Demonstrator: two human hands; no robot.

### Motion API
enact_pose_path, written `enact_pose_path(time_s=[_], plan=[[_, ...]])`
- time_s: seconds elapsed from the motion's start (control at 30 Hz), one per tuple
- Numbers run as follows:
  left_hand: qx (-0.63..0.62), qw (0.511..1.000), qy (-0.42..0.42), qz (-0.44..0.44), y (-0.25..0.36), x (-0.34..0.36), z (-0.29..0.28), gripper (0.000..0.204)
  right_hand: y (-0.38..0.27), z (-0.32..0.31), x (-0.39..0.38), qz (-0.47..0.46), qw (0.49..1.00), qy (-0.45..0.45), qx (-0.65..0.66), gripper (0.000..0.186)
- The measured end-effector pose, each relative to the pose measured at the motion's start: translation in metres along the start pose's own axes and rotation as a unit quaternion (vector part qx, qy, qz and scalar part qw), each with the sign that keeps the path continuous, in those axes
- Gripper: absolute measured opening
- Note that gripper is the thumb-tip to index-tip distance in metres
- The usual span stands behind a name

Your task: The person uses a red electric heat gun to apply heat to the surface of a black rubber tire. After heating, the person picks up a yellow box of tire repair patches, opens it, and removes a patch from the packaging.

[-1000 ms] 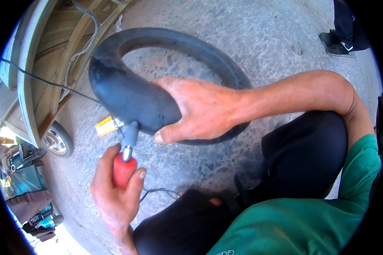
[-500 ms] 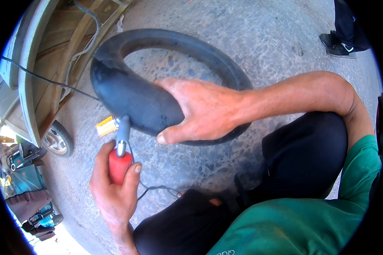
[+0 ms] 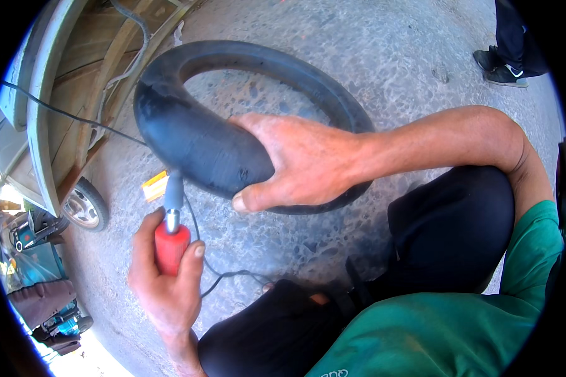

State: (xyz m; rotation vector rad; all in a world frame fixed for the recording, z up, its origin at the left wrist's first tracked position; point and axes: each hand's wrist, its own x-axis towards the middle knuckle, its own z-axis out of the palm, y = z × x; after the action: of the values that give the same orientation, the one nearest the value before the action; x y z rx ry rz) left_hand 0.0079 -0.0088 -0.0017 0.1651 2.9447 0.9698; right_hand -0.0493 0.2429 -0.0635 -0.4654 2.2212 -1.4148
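Observation:
My right hand (image 3: pixel 302 160) is closed around the inflated part of a black inner tube (image 3: pixel 198 147) lying in a loop on the concrete, thumb on its near side. My left hand (image 3: pixel 166 283) grips a red-handled corded tool (image 3: pixel 171 250) with a silver collar and a blurred grey tip (image 3: pixel 174 191), held at the tube's lower left edge; whether the tip touches the rubber I cannot tell. Just left of the tip lies a small yellow-and-white item (image 3: pixel 154 187), partly hidden. A thin dark cord (image 3: pixel 233 273) runs along the ground behind the tool.
Weathered panels and framework (image 3: pixel 69 81) with hanging cables fill the upper left, beside a small spoked wheel (image 3: pixel 85 207). Assorted gear and bags (image 3: pixel 34 264) sit at the left edge. A person's dark-trousered leg and black shoe (image 3: pixel 509 66) show at upper right. My knees frame the lower edge.
My left hand and the red-handled tool have moved slightly leftward and upward along the tube's edge. My right hand keeps its hold, shifted very slightly.

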Motion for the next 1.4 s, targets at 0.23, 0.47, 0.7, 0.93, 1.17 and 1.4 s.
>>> enact_pose_path(time_s=[0.23,0.47,0.7,0.93,1.17,1.4], plan=[[0.015,0.999,-0.047,-0.017,0.006,0.002,-0.001,0.052,0.001,0.001,0.001,-0.003,1.0,0.013,-0.013,0.094],[0.044,0.999,-0.03,0.013,-0.001,0.004,-0.001,0.055,0.001,0.0,0.0,-0.002,1.0,0.012,-0.014,0.095],[0.01,0.998,-0.03,-0.048,0.01,0.006,0.0,0.054,0.0,-0.001,-0.001,-0.017,1.0,0.017,0.001,0.095],[0.029,0.999,-0.027,0.008,0.001,0.005,0.0,0.056,-0.001,-0.002,0.0,-0.019,1.0,0.021,0.01,0.095],[0.035,0.998,-0.044,0.03,-0.001,0.004,-0.001,0.056,0.0,-0.001,0.001,-0.006,1.0,0.023,-0.009,0.093],[0.008,0.999,-0.028,-0.022,0.005,0.004,0.001,0.05,0.002,0.008,-0.003,0.004,1.0,0.016,-0.025,0.092]])
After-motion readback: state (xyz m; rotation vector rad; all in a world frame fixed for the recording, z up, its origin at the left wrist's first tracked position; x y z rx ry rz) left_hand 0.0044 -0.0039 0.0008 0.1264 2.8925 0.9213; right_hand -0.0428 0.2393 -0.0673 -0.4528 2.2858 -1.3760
